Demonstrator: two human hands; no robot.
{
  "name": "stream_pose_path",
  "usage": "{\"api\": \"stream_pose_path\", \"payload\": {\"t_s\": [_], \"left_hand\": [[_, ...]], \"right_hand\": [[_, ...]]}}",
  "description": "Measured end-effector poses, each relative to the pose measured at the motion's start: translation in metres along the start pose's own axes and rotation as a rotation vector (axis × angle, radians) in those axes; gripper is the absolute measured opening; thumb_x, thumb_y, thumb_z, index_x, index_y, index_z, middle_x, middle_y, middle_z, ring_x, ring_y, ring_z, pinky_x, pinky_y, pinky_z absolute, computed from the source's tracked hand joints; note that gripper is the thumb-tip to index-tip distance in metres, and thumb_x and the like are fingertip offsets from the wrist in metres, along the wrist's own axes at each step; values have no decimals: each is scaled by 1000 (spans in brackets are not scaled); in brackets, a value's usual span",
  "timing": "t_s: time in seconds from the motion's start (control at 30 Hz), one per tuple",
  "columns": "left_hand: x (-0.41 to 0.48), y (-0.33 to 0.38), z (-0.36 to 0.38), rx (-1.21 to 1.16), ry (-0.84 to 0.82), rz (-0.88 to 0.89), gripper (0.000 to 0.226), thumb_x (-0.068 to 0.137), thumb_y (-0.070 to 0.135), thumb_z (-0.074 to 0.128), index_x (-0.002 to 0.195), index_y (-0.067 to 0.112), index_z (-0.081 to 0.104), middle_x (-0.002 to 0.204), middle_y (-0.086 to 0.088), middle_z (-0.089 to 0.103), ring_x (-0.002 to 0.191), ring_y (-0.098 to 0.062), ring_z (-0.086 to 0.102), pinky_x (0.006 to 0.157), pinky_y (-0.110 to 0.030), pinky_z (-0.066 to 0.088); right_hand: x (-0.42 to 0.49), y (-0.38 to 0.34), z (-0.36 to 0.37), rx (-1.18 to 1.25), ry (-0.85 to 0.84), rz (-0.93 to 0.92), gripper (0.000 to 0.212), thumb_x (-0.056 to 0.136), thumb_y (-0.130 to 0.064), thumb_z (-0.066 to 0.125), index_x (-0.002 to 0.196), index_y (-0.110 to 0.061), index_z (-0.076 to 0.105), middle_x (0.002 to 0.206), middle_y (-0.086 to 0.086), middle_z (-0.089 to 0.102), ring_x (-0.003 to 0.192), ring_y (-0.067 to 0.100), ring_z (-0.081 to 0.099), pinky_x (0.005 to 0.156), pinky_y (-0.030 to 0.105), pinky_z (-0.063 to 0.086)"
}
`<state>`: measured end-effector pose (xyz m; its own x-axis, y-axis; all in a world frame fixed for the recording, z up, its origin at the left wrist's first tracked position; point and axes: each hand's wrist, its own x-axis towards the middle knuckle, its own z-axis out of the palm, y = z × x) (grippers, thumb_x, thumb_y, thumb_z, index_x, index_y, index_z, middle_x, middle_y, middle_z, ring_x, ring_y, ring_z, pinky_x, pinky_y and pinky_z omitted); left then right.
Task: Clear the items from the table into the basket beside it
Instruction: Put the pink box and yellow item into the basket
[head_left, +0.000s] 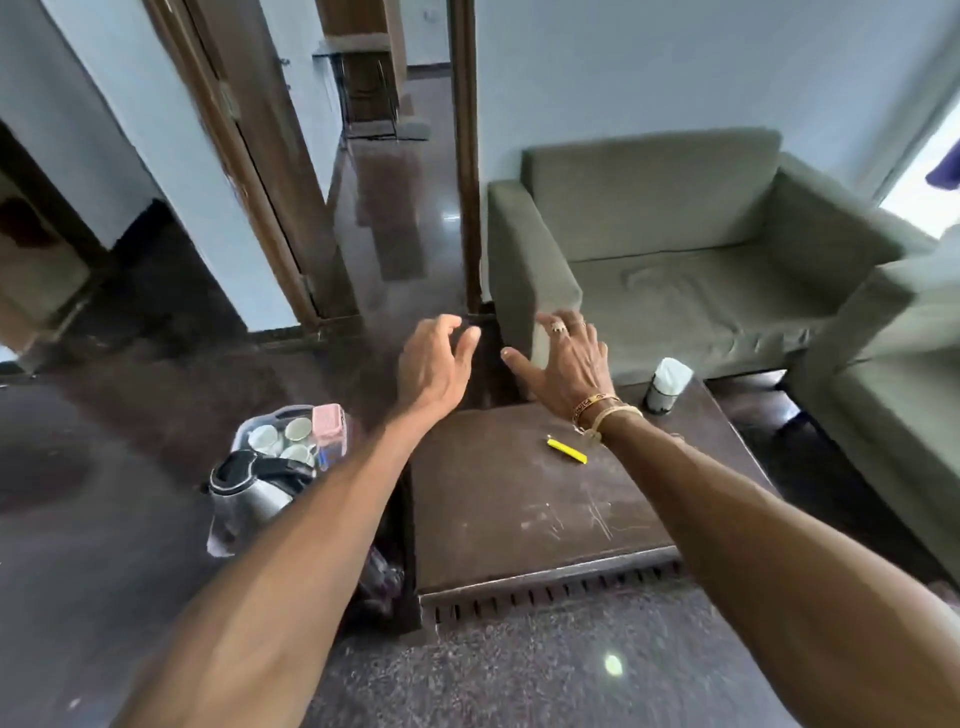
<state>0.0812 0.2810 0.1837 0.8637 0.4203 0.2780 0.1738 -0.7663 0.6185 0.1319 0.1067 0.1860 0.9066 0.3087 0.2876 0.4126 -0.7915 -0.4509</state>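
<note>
Two things lie on your surface (519, 519): a yellow pen (567, 450) toward 12 o'clock of its middle, and a tissue cup (667, 387) at the 1 o'clock corner. Your left hand (436, 364) and right hand (563, 366) hover over the 12 o'clock edge, fingers loosely spread, holding nothing. The basket (240, 435) sits on the floor at 9 o'clock of the surface, holding a kettle (249, 491), cups (283, 436) and a pink box (329, 423).

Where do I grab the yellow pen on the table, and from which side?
Pinch the yellow pen across its mid-barrel, straight down from above: it lies flat and slim on the table, nothing crowding it. The right hand is nearer.
</note>
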Motion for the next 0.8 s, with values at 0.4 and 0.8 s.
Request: {"api": "stream_pose_path", "payload": {"t_s": [0.4, 0.8], "left_hand": [[-52, 193, 124, -104, -165, 328, 43, 97, 46, 51, 124, 14, 59, 121, -11, 62, 114, -30, 57, 97, -40, 45], [-106, 293, 212, -149, -372, 532, 39, 95, 45, 54, 123, 19, 61, 120, -9, 63, 109, -31, 60, 90, -41, 49]], "right_hand": [[-78, 176, -137, -186, 213, 226, 80, 81, -69, 56, 142, -19, 43, 141, 5, 41, 126, 30, 42, 104, 46, 34], [-162, 277, -185, -302, 358, 518, 76, 78, -73, 55, 135, -24, 47, 139, 4, 43, 127, 28, 42, 105, 44, 32]]}}
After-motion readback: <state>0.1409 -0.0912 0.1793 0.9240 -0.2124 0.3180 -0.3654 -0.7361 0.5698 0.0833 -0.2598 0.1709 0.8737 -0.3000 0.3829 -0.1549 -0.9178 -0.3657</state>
